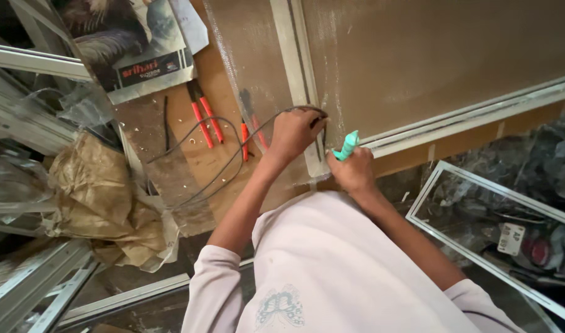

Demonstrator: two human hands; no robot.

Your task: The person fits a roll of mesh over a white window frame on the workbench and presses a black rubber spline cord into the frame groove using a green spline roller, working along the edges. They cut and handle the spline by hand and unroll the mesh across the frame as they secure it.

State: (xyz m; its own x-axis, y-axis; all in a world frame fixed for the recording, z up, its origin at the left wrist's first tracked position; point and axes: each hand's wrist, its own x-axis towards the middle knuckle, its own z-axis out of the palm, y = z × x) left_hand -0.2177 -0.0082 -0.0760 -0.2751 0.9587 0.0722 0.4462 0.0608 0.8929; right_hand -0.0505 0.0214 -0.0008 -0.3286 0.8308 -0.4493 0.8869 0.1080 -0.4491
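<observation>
Left hand (293,131) is pinching a thin dark rubber cord (214,154) against the pale metal frame (293,55). Right hand (353,169) is gripping a ribbed teal tool handle (347,145).

- Soft, even daylight; no hard shadows.
- Mild glare on the plastic film (257,68) and glass pane (510,228).
- Wide-angle bending at edges.
- Slight blur throughout; corners softest.

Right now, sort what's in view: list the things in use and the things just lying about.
In use:
left hand pressing the dark rubber cord against the metal frame
right hand holding the green-handled tool
mesh panel

Lying about:
red-handled pliers
crumpled brown paper
glossy printed sheet
white framed glass pane
</observation>
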